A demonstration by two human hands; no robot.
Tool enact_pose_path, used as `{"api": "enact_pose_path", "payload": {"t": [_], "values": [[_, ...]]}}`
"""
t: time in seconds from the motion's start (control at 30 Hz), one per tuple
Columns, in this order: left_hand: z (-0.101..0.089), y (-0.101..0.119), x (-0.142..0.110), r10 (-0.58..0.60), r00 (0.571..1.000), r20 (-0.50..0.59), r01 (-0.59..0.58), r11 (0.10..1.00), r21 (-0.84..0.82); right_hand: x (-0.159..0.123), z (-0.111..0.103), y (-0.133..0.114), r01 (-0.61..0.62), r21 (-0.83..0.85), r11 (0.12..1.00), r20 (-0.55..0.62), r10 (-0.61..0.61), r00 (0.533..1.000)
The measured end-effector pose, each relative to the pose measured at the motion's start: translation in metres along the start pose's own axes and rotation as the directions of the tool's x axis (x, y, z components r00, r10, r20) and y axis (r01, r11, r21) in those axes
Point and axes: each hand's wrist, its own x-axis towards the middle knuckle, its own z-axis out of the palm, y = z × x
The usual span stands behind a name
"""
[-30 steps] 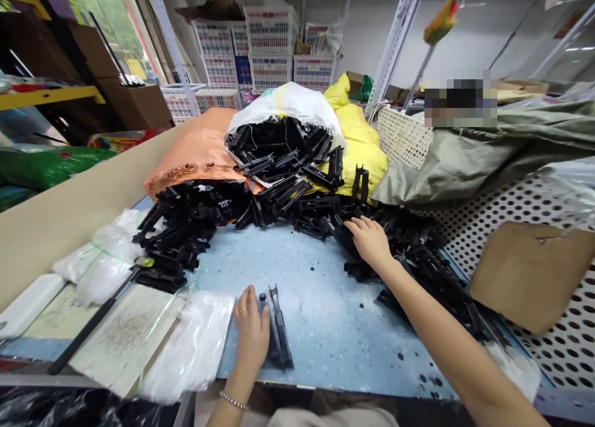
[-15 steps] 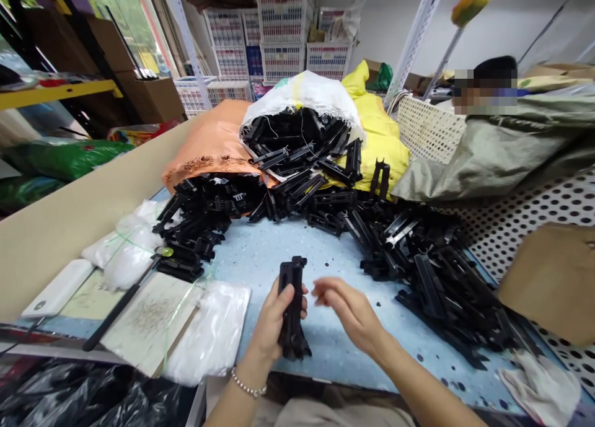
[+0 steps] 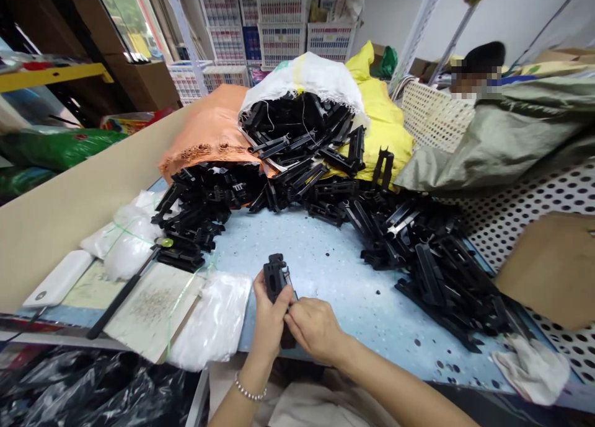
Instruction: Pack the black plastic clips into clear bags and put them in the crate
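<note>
My left hand [image 3: 269, 318] is wrapped round a black plastic part [image 3: 275, 277] held upright above the near edge of the light blue table [image 3: 325, 266]. My right hand [image 3: 312, 326] is closed against the lower half of the same part, fingers pinched on it. A big heap of similar black plastic parts [image 3: 418, 253] spreads across the far and right side of the table. More of these parts spill from a white sack [image 3: 307, 80] and an orange sack [image 3: 214, 129].
A yellow sack [image 3: 385, 123] and a grey-green sack [image 3: 511, 136] lie behind the heap. White plastic bags [image 3: 211, 321], a flat board [image 3: 149, 309], a black rod [image 3: 123, 297] and a white box [image 3: 58, 278] sit at left. Another person's head shows at far right. A rag [image 3: 534, 365] lies at the right edge.
My right hand drew back from the heap and closed on the part. My left hand lifted the part off the table and now holds it nearer to me.
</note>
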Motion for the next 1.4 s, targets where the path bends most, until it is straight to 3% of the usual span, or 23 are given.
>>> {"api": "enact_pose_path", "payload": {"t": [0.07, 0.13, 0.2, 0.27, 0.33, 0.4, 0.47, 0.53, 0.6, 0.67, 0.7, 0.77, 0.83, 0.9, 1.1, 1.17, 1.27, 1.33, 1.4], "values": [[-0.013, -0.007, 0.002, 0.039, 0.996, -0.081, -0.035, 0.998, 0.046, 0.006, -0.004, 0.021, -0.033, -0.058, 0.998, 0.005, 0.034, 0.999], [-0.030, -0.016, 0.008, 0.034, 0.990, -0.134, -0.022, 0.996, 0.089, 0.020, -0.020, 0.060, -0.178, -0.135, 0.975, -0.071, 0.170, 0.983], [-0.043, -0.028, 0.015, 0.063, 0.986, -0.155, -0.035, 0.984, 0.177, 0.036, -0.042, 0.108, -0.421, -0.223, 0.879, -0.260, 0.362, 0.895], [-0.049, -0.039, 0.020, 0.145, 0.983, -0.116, -0.104, 0.947, 0.305, 0.049, -0.061, 0.153, -0.600, -0.280, 0.749, -0.393, 0.480, 0.784], [-0.048, -0.046, 0.020, 0.221, 0.975, -0.024, -0.191, 0.889, 0.416, 0.056, -0.074, 0.184, -0.677, -0.287, 0.678, -0.402, 0.556, 0.728], [-0.043, -0.047, 0.016, 0.281, 0.959, 0.035, -0.264, 0.839, 0.476, 0.058, -0.079, 0.193, -0.685, -0.219, 0.694, -0.375, 0.588, 0.716], [-0.034, -0.039, 0.011, 0.346, 0.938, 0.035, -0.320, 0.821, 0.473, 0.056, -0.078, 0.180, -0.630, -0.039, 0.776, -0.355, 0.578, 0.735], [-0.022, -0.026, 0.006, 0.359, 0.932, 0.039, -0.347, 0.861, 0.372, 0.053, -0.073, 0.149, -0.505, 0.269, 0.820, -0.276, 0.568, 0.775], [-0.006, -0.012, 0.004, 0.248, 0.960, 0.129, -0.264, 0.957, 0.124, 0.048, -0.063, 0.109, -0.378, 0.613, 0.693, -0.090, 0.537, 0.839], [0.010, 0.001, 0.003, 0.044, 0.946, 0.321, 0.007, 0.988, -0.156, 0.044, -0.052, 0.073, -0.339, 0.793, 0.507, 0.092, 0.450, 0.888], [0.017, 0.007, 0.003, -0.042, 0.909, 0.416, 0.155, 0.958, -0.243, 0.042, -0.047, 0.059, -0.343, 0.809, 0.478, 0.125, 0.430, 0.894], [0.024, 0.015, 0.002, -0.139, 0.847, 0.513, 0.331, 0.893, -0.304, 0.039, -0.038, 0.044, -0.356, 0.753, 0.554, 0.076, 0.464, 0.883], [0.023, 0.021, 0.001, -0.162, 0.852, 0.498, 0.341, 0.893, -0.294, 0.036, -0.033, 0.042, -0.362, 0.633, 0.684, -0.085, 0.527, 0.846], [0.018, 0.026, -0.001, -0.167, 0.867, 0.469, 0.323, 0.905, -0.276, 0.035, -0.032, 0.047, -0.376, 0.552, 0.745, -0.194, 0.553, 0.811], [0.014, 0.028, -0.008, -0.200, 0.814, 0.545, 0.410, 0.863, -0.295, 0.042, -0.029, 0.053, -0.309, 0.590, 0.746, -0.280, 0.548, 0.788], [0.021, 0.026, -0.012, -0.170, 0.829, 0.533, 0.393, 0.855, -0.339, 0.047, -0.025, 0.049, -0.286, 0.632, 0.720, -0.258, 0.544, 0.798], [0.027, 0.023, -0.016, -0.100, 0.894, 0.437, 0.269, 0.900, -0.344, 0.053, -0.022, 0.044, -0.302, 0.636, 0.710, -0.209, 0.535, 0.818], [0.026, 0.021, -0.015, -0.104, 0.924, 0.368, 0.211, 0.942, -0.262, 0.054, -0.022, 0.042, -0.298, 0.600, 0.742, -0.272, 0.540, 0.797], [0.022, 0.020, -0.014, -0.126, 0.941, 0.315, 0.193, 0.962, -0.191, 0.054, -0.025, 0.041, -0.251, 0.503, 0.827, -0.341, 0.456, 0.822]]}}
